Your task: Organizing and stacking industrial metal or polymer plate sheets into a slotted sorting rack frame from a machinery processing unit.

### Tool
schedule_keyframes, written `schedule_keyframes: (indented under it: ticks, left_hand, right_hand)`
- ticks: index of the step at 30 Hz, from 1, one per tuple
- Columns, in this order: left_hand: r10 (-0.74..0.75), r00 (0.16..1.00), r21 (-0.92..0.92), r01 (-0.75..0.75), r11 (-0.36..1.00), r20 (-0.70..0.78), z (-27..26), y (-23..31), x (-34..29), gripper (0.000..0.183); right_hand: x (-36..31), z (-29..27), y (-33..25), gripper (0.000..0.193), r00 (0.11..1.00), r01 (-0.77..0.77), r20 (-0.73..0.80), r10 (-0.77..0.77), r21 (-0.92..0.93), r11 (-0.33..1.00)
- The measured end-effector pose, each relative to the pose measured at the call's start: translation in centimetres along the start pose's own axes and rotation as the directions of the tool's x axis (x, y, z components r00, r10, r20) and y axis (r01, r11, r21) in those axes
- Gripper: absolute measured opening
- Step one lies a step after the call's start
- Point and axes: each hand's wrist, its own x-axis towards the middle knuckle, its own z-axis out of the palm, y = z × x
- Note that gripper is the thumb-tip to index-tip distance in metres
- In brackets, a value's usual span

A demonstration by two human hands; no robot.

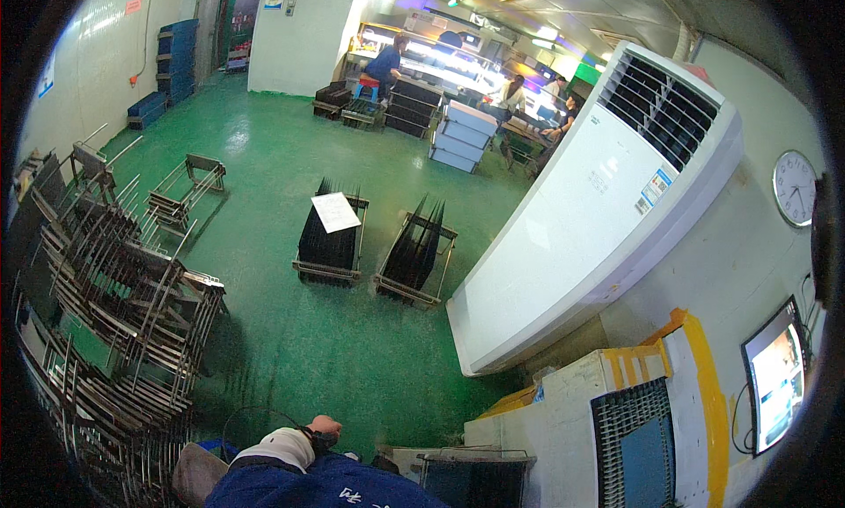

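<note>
My left hand shows small at the lower middle, in front of my blue top. A pale sleeve and a dark band cover the wrist. Its fingers look curled closed, and whatever may be inside them is hidden. My right hand is out of sight. Closest to the visible hand on the right is a rack with a dark panel, partly cut off by the lower edge. Farther ahead on the floor stand two metal racks of thin black panels, a left rack and a right rack. A white paper sheet lies on the left one.
Stacked metal frames crowd the left side. An empty frame stands beyond them. A tall white air conditioner and a wall screen are on the right. Several people sit at a lit bench at the back, near grey bins.
</note>
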Motion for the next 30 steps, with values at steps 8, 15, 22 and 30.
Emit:
schedule_keyframes:
  ticks: [8, 15, 22, 30]
  left_hand:
    - [-0.063, 0.995, 0.007, 0.063, 0.998, 0.083, 0.4, 0.4, 0.3, 0.014]
    - [-0.037, 0.997, -0.042, 0.04, 0.998, 0.063, 0.0, 0.3, -0.1, 0.012]
    - [-0.024, 0.999, -0.076, 0.026, 0.997, 0.032, 1.7, -1.3, 0.7, 0.015]
    - [-0.212, 0.977, -0.494, 0.172, 0.852, -0.026, 5.7, -3.1, 1.7, 0.018]
  right_hand:
    - [4.0, 3.0, 2.7, 0.072, 1.0, -0.009, -0.017, 0.009, 0.01, 1.0]
    - [2.5, 2.2, 1.3, 0.07, 1.0, 0.007, -0.017, -0.006, 0.025, 1.0]
    - [1.7, 1.2, 0.4, 0.069, 0.999, 0.026, -0.021, -0.025, 0.044, 0.999]
    - [1.6, 0.7, 0.3, 0.067, 0.999, 0.038, -0.031, -0.036, 0.055, 0.998]
